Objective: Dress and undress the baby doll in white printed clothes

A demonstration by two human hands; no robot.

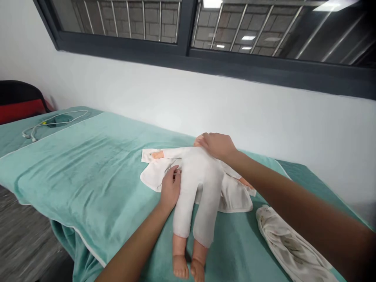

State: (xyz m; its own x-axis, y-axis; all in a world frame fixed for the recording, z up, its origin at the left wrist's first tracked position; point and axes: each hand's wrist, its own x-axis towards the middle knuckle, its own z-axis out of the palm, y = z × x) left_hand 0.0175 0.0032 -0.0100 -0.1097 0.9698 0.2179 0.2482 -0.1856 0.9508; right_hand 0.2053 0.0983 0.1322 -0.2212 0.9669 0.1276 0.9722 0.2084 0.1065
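A baby doll (202, 168) with a white cloth body and bare feet lies on the green sheet, legs toward me. Spread beneath its trunk is a white baby shirt (152, 176), with a doll hand showing near the left sleeve's end. My right hand (219, 145) is closed around the doll at its head and neck, which it mostly covers. At the doll's side, my left hand (170, 188) has bent fingers against the body, beside the open shirt panel; the fingertips are partly hidden.
A folded white patterned cloth (293, 246) lies at right, under my right forearm. The green sheet (88, 164) covers the bed up to the white wall (147, 94). White cables (58, 119) lie at the far left, near a black and red chair (22, 102).
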